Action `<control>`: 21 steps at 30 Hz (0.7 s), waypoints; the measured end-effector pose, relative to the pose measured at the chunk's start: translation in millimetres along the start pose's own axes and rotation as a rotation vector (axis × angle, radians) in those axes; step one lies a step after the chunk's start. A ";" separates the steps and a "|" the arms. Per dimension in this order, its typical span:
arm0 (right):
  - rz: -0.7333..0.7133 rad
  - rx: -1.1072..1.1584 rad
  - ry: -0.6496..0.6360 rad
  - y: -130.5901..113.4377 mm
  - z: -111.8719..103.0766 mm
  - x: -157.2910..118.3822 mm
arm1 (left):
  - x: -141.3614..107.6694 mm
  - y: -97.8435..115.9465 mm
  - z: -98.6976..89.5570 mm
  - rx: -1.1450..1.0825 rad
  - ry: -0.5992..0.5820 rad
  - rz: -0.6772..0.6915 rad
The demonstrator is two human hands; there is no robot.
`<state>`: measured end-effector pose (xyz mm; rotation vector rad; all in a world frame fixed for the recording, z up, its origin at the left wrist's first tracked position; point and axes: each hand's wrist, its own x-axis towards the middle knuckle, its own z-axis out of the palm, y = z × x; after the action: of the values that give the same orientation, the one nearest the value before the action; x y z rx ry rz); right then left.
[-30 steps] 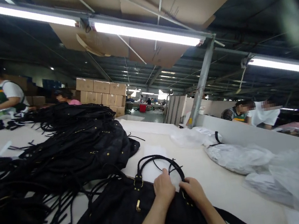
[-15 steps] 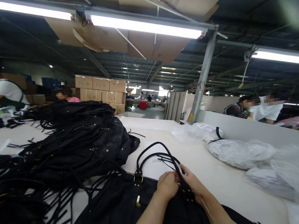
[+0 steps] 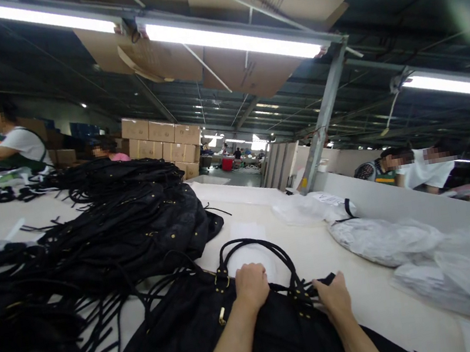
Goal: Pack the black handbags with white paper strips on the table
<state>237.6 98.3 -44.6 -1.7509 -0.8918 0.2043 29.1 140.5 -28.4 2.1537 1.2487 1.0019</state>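
A black handbag (image 3: 281, 326) with gold-coloured fittings lies in front of me on the white table. Its two looped handles (image 3: 275, 244) arch up from the far edge. My left hand (image 3: 252, 285) is closed on the bag's top edge between the handle ends, fingertips hidden behind it. Beyond the right handle end, my right hand (image 3: 334, 294) pinches the black material at the bag's upper right corner; whether it is the edge or a strap there, I cannot tell. A small gold zip pull (image 3: 222, 316) hangs on the bag's near face.
To the left a big heap of black bags (image 3: 137, 233) with trailing straps covers the table (image 3: 302, 236). Clear plastic bags (image 3: 382, 236) lie along a low partition (image 3: 399, 197) on the right. Other people work at far left and beyond the partition. Stacked cartons (image 3: 162, 140) stand behind.
My hands have moved apart: the left slightly left along the bag's top edge, the right away from the handle to the upper right corner. The handles have sunk lower.
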 end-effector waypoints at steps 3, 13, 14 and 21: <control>-0.138 -0.168 0.121 -17.1 -18.0 1.4 | 3.8 -17.3 -3.8 -0.101 0.113 -0.081; -0.374 -0.655 -0.468 -68.1 63.8 -8.9 | 14.2 -38.1 -1.1 -0.444 0.480 -0.207; -0.355 -0.709 -0.490 -67.9 71.6 -11.7 | 14.4 -39.0 -0.1 -0.461 0.498 -0.209; -0.283 -0.910 -0.487 -72.2 95.8 -25.2 | 15.9 -43.8 5.2 -0.551 0.561 -0.215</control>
<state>134.5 161.6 -24.6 -2.4097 -1.7658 0.0252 14.5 175.5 -55.8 1.3327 1.2080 1.6841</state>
